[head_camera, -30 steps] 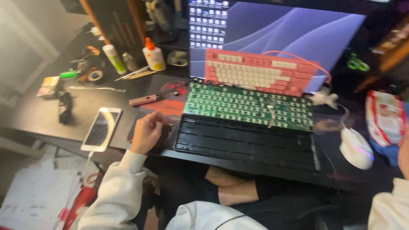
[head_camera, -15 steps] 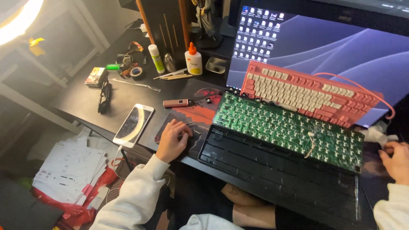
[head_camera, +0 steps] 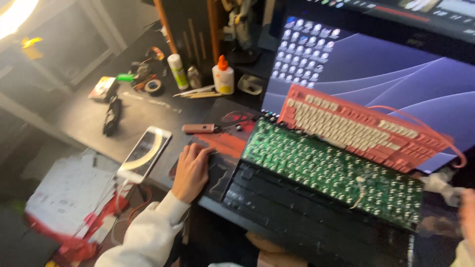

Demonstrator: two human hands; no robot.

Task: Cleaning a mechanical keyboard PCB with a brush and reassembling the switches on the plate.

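My left hand (head_camera: pixel 189 170) lies flat on the red and black desk mat (head_camera: pixel 225 143), fingers apart, holding nothing, just left of the black keyboard case (head_camera: pixel 316 217). A green circuit board (head_camera: pixel 336 170) dotted with switches rests on the case's far edge. Behind it leans a pink keyboard (head_camera: pixel 363 128) with white keys and a pink cable. Only a blurred edge of my right hand (head_camera: pixel 466 212) shows at the right border, beside something white; whether it holds it is unclear. A small pink tool (head_camera: pixel 199 128) lies on the mat above my left hand.
A white phone (head_camera: pixel 145 153) lies left of the mat near the desk edge. Glue bottles (head_camera: pixel 223 76), tape rolls (head_camera: pixel 153 85), a black strap (head_camera: pixel 112 114) and pencils sit farther back. A large monitor (head_camera: pixel 386 69) stands behind. Papers (head_camera: pixel 69 193) lie below the desk at left.
The view has swung left and closer, so the keyboards sit further right. My left hand has stayed on the mat. My right hand has slid toward the right border.
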